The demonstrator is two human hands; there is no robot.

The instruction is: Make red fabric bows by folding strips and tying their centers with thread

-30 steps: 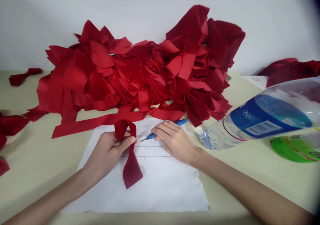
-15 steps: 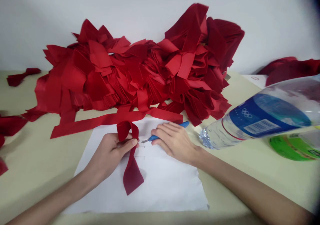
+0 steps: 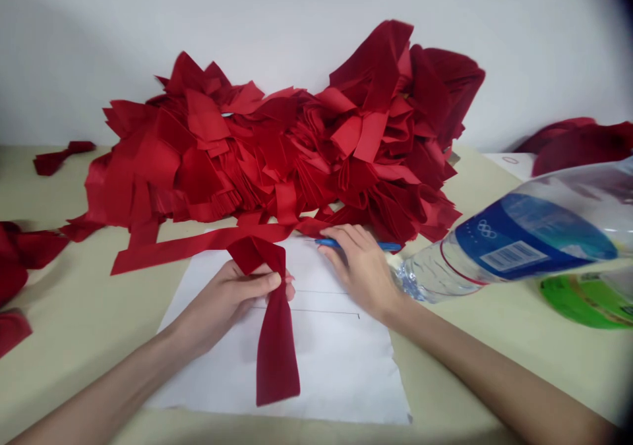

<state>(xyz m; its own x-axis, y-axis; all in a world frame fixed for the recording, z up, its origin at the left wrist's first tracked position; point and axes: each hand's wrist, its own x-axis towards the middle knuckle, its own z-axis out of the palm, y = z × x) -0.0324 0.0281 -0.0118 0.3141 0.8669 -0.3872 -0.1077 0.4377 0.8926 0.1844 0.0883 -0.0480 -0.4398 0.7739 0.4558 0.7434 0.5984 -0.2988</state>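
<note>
My left hand (image 3: pixel 247 290) is closed, pinching a dark red velvet ribbon (image 3: pixel 278 359) between thumb and fingers. One flat end of this strip hangs down over a white paper sheet (image 3: pixel 341 379); the upper part loops over the fingers. Farther right, at the paper's upper edge, my right hand (image 3: pixel 363 267) has its fingers and thumb around a slim blue-handled craft knife (image 3: pixel 390 246). The knife lies almost level, its thin metal tip pointing left, near a long red ribbon (image 3: pixel 198 244). Thin black ruled lines mark the paper, partly covered by the left hand and ribbon.
A large heap of red ribbon pieces (image 3: pixel 277 148) stands against the white wall. On the right lies a tilted clear bottle (image 3: pixel 524 234) with a blue label, close to my right wrist, beside a green-labelled container (image 3: pixel 583 300). More red pieces (image 3: pixel 39 250) lie left.
My right hand with the knife has moved right and up, away from the left hand. The knife has turned nearly level. The left hand's ribbon has shifted slightly right and hangs straighter.
</note>
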